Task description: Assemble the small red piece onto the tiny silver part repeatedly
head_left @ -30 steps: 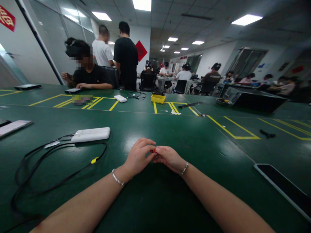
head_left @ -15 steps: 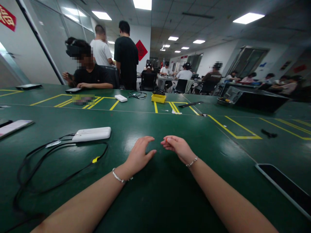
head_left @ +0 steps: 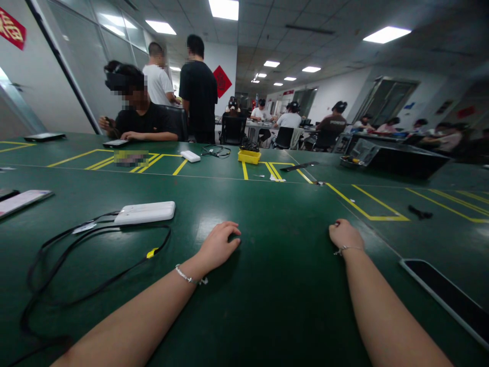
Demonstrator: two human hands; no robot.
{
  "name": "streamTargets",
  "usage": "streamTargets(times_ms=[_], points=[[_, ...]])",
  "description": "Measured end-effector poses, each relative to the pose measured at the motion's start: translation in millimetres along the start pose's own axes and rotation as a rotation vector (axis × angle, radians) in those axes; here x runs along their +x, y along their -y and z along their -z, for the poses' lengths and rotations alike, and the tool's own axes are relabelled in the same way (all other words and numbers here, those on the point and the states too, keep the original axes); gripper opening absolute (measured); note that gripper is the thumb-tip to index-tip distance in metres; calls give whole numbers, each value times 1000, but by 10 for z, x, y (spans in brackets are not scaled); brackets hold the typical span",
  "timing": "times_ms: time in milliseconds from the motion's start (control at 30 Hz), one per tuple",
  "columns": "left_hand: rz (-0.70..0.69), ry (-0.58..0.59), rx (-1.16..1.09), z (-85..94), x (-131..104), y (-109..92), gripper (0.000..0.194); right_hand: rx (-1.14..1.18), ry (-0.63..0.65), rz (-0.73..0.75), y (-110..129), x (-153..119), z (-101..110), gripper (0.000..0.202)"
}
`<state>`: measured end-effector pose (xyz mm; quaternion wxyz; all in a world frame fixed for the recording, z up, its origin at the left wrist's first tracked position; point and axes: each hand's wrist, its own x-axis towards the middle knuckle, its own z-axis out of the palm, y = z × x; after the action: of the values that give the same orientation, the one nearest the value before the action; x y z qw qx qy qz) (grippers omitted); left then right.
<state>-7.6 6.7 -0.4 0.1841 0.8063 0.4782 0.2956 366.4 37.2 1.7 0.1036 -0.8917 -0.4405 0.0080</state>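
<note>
Moving rightward, right hand (head_left: 347,236)

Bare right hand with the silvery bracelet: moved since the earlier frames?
Yes, rightward. Against the yellow, boxy, plastic-looking tray, the right hand was only slightly right of it; now it's well to its right.

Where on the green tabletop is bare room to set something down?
Bare: between the left hand and right hand, and beyond them toward the yellow tape. Crowded: at left, with the white box and looped black cable.
</note>
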Motion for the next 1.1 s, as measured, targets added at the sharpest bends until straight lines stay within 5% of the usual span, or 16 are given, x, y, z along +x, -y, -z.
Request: streamTargets(times_ms=[167,300,400,533,667,767,933,1000,1100], points=[[-7,12,-2,2,-6,2,14,-13,-9,-1,-72,22,-17,39],[-4,27,5,8,-4,-10,15,11,-185,64,188,-147,4,47],[-14,29,3,4,-1,-9,15,96,-264,463,592,-491,9,48],[-45,10,3,-12,2,0,14,214,19,1069,1093,-1104,-52,46],[-58,9,13,-17,3,-3,11,194,297,1314,1262,-1384,-91,40],[-62,19,18,-7,1,-7,13,131,203,1152,1142,-1179,4,38],[-59,42,26,-6,-2,-2,14,-94,-157,278,568,-499,205,44],[-60,41,31,-9,-2,-2,14,-125,-120,43,324,-296,211,50],[-56,44,35,-6,-3,-7,14,-124,-6,-39,87,-132,153,50]])
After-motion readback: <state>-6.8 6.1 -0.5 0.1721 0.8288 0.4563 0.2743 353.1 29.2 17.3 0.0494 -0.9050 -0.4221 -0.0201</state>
